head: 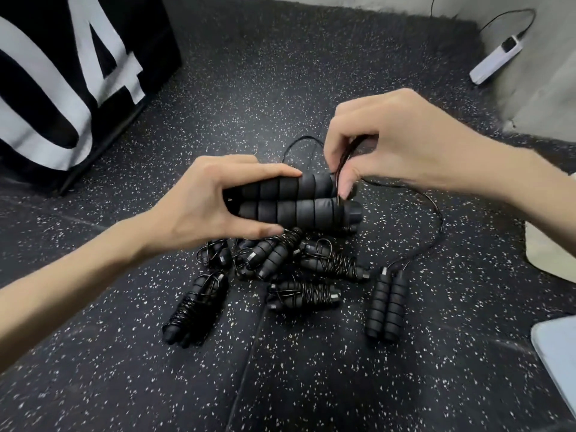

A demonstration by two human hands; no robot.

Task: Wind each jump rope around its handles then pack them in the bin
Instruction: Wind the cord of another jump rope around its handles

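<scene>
Handles [299, 201] gripped in left hand [199, 207].

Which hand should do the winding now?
Right. The right hand already pinches the cord at the handles' cap end; the left hand grips both handles, steadying them.

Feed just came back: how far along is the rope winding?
Done: several wound bundles lie piled on the floor. In hand: the left hand grips a pair of handles while the right hand pinches its cord, barely wound. Left: one unwound pair on the floor. No bin is visible, so packing cannot be judged.
</scene>
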